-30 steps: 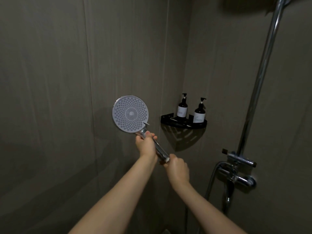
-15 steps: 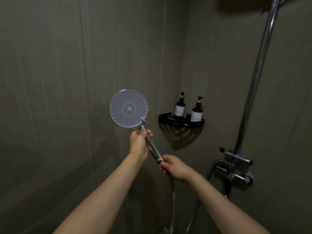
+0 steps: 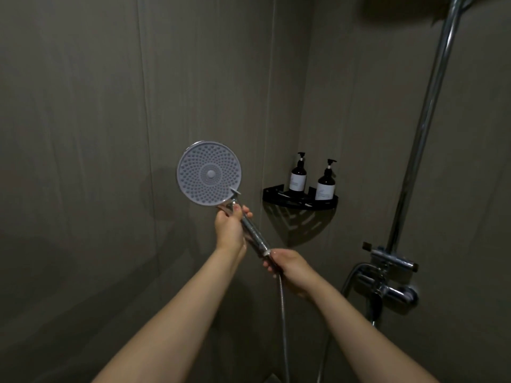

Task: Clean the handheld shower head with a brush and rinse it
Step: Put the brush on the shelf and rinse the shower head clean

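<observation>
Shower head (image 3: 209, 172) is being held up in front of the left wall (image 3: 83, 134), its round nozzle face turned toward the camera and its chrome handle slanting down to the right. Grey-brown panels are lining the stall, meeting in a corner where a black corner shelf (image 3: 300, 201) is carrying 2 dark pump bottles (image 3: 298, 175) side by side. Further right, a chrome riser pipe (image 3: 425, 120) is running up out of the top edge above the mixer valve (image 3: 387, 283). A dark shape at the top right is being cut off by the frame and is too dim to identify. The hose (image 3: 282, 313) is hanging from the handle's lower end and leaving the bottom edge. The left hand (image 3: 231, 230) is wrapping its fingers around the upper handle just below the head. The right hand (image 3: 287, 268) is curling around the handle's base where the hose joins.
</observation>
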